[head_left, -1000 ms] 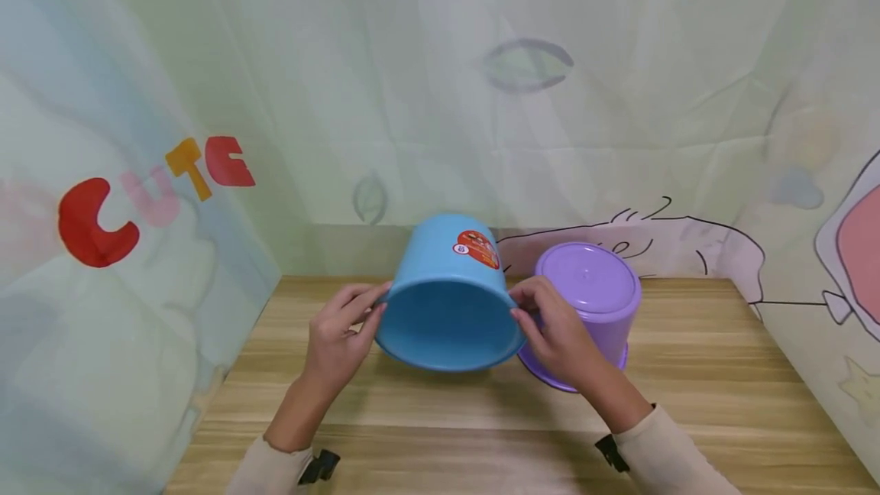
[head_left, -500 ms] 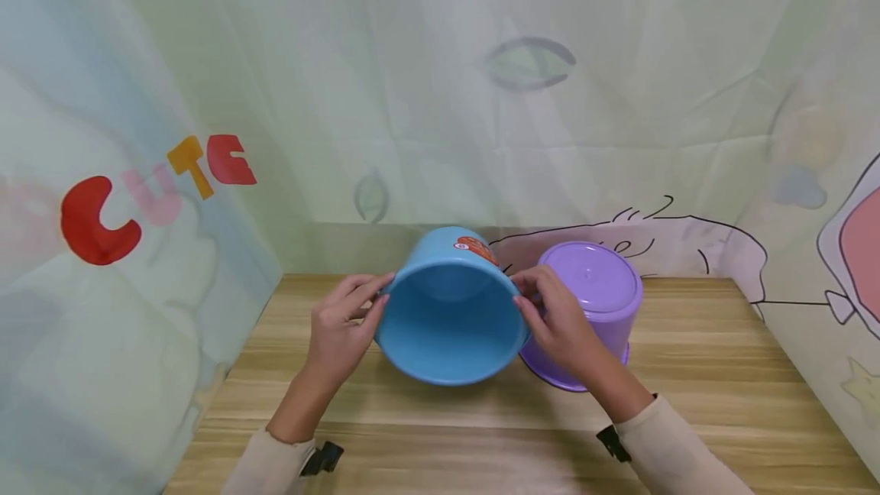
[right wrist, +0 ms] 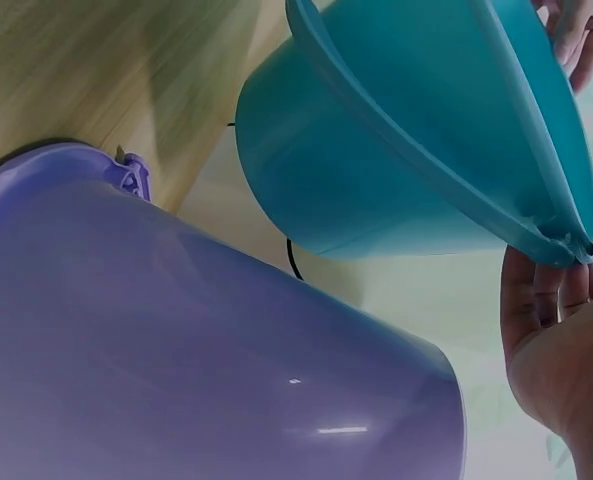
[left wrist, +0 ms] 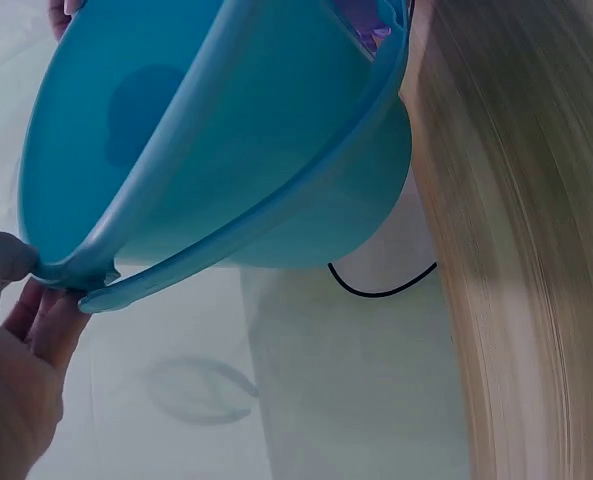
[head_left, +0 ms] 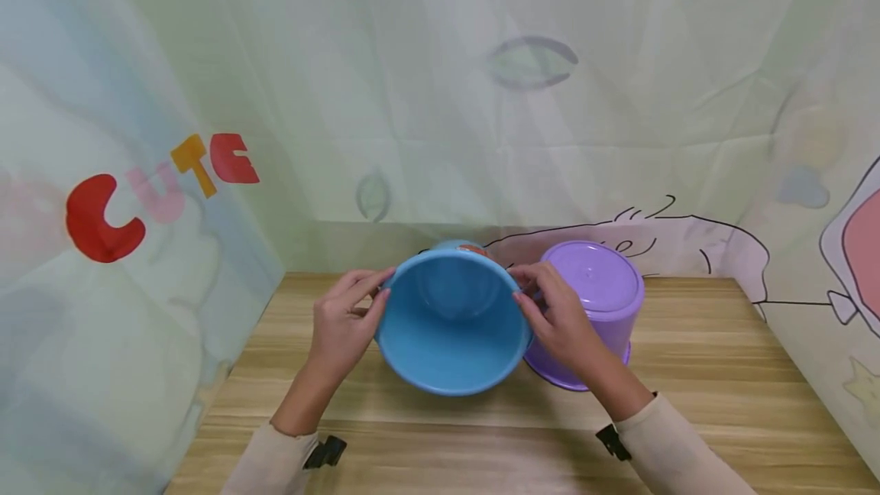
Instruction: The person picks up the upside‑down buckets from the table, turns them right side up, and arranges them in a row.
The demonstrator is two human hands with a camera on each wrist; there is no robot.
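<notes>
I pinch a sky-blue, round plastic bucket (head_left: 454,357) by its rim, mouth facing me: my left hand (head_left: 344,319) at 10 o'clock and my right hand (head_left: 560,315) at 2 o'clock, thumbs closed against fingers. Its curved blue handle (left wrist: 241,235) hangs below the rim. At 3 o'clock from it, a purple, round plastic bucket (head_left: 589,277) stands upside down on the striped wood-grain desk (head_left: 412,445). I judge the purple one placed and the blue one midway through being turned, its release still left to do; whether its base touches the desk, I cannot tell. Compared with a second ago, the mouth has tipped up further, baring the inner base, and the red printed sticker (head_left: 474,250) has nearly gone from sight. The purple bucket has stayed put.
</notes>
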